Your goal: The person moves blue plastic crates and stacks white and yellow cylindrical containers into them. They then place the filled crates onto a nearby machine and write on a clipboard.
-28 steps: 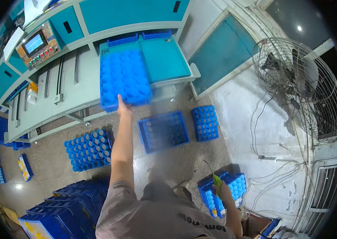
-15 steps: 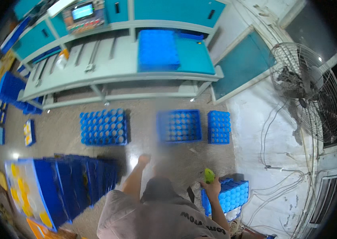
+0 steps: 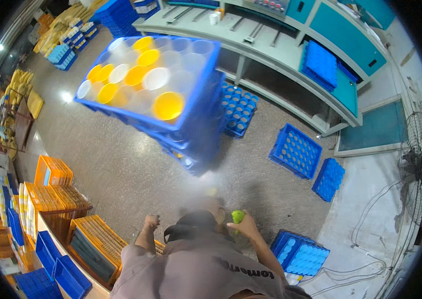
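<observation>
My right hand (image 3: pixel 247 224) is closed around a small bright-green object (image 3: pixel 238 216), held in front of my body; its exact kind does not show. My left hand (image 3: pixel 150 222) hangs at my left side with its fingers curled in, and whether anything is inside them is hidden. Ahead of me stands a tall stack of blue crates (image 3: pixel 202 117). Its top crate carries rows of round cups, among them a yellow cup (image 3: pixel 168 105) and a white cup (image 3: pixel 156 78), with translucent ones between. Neither hand touches the stack.
Orange crates (image 3: pixel 56 199) and blue bins (image 3: pixel 71 276) line the left. On the floor at right lie a blue crate (image 3: pixel 295 152), a blue cup tray (image 3: pixel 329 179) and a light-blue stack (image 3: pixel 303 254). A long workbench (image 3: pixel 270 55) runs along the back; cables (image 3: pixel 365 264) trail by the wall.
My view has swung left, so the crate stack now fills the upper middle and orange crates appear. My right hand, still around the green object, has come in nearer my body's middle.
</observation>
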The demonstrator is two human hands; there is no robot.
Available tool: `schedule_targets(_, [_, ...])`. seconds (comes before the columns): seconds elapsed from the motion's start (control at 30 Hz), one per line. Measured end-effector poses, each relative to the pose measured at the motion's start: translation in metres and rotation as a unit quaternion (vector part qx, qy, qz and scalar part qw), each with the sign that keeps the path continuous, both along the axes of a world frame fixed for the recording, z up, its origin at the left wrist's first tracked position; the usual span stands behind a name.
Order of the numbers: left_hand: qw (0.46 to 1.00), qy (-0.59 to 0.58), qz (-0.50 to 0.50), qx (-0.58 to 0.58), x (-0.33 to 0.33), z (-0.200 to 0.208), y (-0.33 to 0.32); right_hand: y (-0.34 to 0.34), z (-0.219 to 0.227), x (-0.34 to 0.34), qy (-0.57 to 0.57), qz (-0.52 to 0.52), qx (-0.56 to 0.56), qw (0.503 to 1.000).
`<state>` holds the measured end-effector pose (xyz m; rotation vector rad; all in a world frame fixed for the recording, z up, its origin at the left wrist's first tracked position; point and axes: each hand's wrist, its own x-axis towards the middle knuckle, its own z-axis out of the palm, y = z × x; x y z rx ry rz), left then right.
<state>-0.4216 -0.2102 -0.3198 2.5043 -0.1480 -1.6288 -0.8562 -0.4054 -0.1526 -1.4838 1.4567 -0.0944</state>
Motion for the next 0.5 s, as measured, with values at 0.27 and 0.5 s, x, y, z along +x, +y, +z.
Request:
schedule_targets(0.27, [0.951, 0.074, 0.266, -0.139, 0.121, -0.021, 0.07, -0.027, 0.0, 0.231, -0.145, 0.133, 0.178, 0.964])
schedule_targets(0.5, [0.902, -0.038, 0.417, -0.105, 0.318, -0.036, 0.175, -0.051, -0.038, 0.467, -0.165, 0.263, 0.136, 0.941])
